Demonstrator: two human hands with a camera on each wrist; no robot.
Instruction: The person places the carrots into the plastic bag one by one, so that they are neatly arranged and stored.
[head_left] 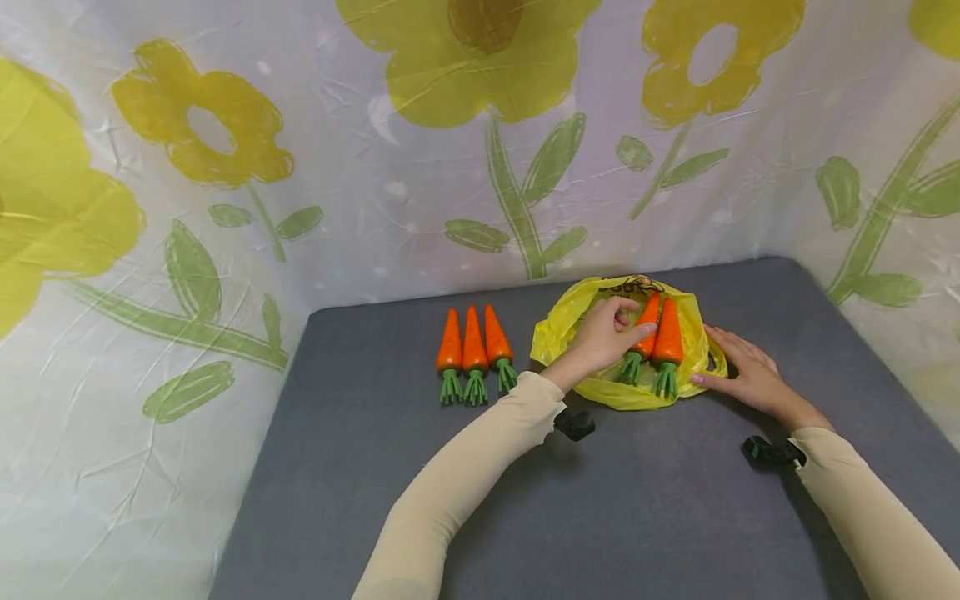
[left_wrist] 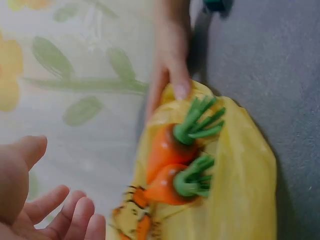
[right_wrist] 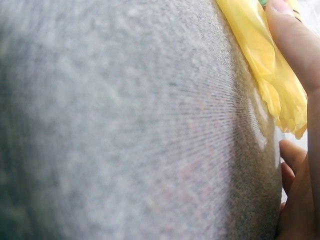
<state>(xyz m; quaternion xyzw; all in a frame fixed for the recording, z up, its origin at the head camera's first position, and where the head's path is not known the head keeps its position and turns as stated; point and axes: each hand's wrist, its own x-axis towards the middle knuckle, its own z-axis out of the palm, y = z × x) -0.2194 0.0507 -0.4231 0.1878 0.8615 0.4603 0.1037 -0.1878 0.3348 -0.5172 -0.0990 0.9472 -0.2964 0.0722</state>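
A yellow plastic bag (head_left: pixel 577 321) lies on the grey table (head_left: pixel 525 500), and two orange toy carrots with green tops (head_left: pixel 669 337) rest side by side on it. My left hand (head_left: pixel 600 337) hovers over the bag's left part with relaxed fingers reaching toward the left carrot (head_left: pixel 647 321), holding nothing. In the left wrist view its fingers (left_wrist: pixel 50 210) stay spread, apart from the carrots (left_wrist: pixel 167 155) and the bag (left_wrist: pixel 245 190). My right hand (head_left: pixel 738 367) lies flat on the table, fingertips pressing the bag's right edge (right_wrist: pixel 270 70). A right fingertip (left_wrist: pixel 177 87) touches the bag.
Three more toy carrots (head_left: pixel 474 350) lie in a row on the table left of the bag, green tops toward me. A flowered cloth backdrop (head_left: pixel 375 167) rises behind and beside the table. Grey tabletop stretches toward me.
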